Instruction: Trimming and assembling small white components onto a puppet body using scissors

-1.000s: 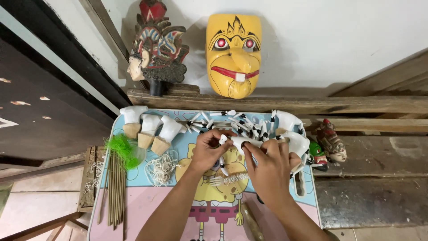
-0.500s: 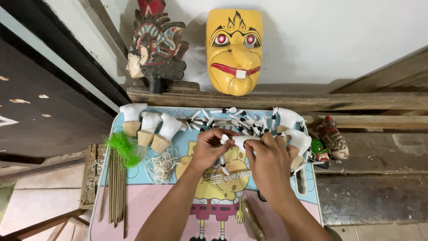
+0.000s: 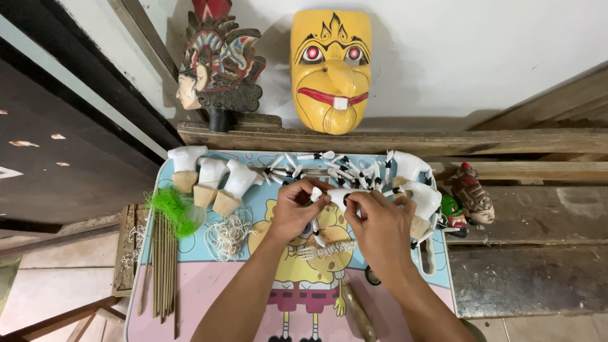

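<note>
two hands (image 3: pixel 297 212), three white torsos (image 3: pixel 212 180), two masks (image 3: pixel 330 69)

Both arms reach forward, side by side. The left hand (image 3: pixel 292 212) and the right hand (image 3: pixel 380 221) meet in the middle (very close together), fingers bent and pinched tight, backs of hands facing up.

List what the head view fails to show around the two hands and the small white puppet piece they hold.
- White puppet piece: mostly covered by the left hand and right hand; its shape is unclear.
- Heap of small black-and-white puppet limbs: too small to count.
- Brown wooden handle: cut off by the bottom edge.
- Cartoon-printed tray table: front cut off.
</note>
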